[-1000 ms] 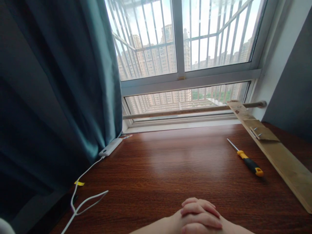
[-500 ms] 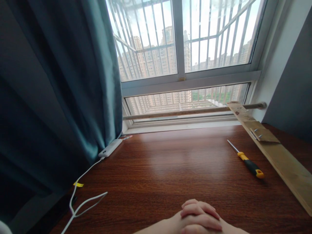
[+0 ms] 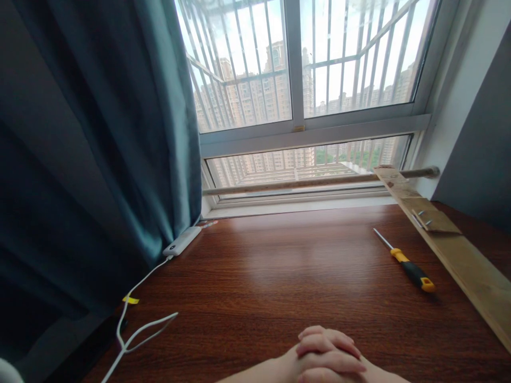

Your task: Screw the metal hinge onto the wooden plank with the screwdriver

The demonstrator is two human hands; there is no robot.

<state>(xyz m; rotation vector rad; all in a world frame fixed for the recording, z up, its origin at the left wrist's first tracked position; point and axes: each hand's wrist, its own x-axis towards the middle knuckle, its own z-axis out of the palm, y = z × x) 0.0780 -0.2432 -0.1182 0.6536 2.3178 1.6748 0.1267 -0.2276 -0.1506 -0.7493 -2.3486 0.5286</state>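
Observation:
At the bottom edge of the head view, my left hand point(image 3: 329, 363) and my right hand point(image 3: 368, 369) are clasped together over the brown wood-grain table point(image 3: 255, 298). Their fingers are folded over each other, and no object shows between them. The lower parts of both hands are cut off by the frame. Nearest to them, up and to the right, lies a screwdriver point(image 3: 413, 274) with a yellow and black handle, its metal shaft pointing toward the window. Neither hand touches it.
On the right a long cardboard strip point(image 3: 459, 260) holds several small metal pieces point(image 3: 425, 218) on a folded flap. At left, a white power strip or power bank point(image 3: 182, 242) with a white cable point(image 3: 139, 338) lies by a blue curtain point(image 3: 159, 133). A rail point(image 3: 287, 186) crosses the window.
The whole view has shifted very slightly. My hands stay clasped in the same place, and the screwdriver and cardboard have not moved on the table.

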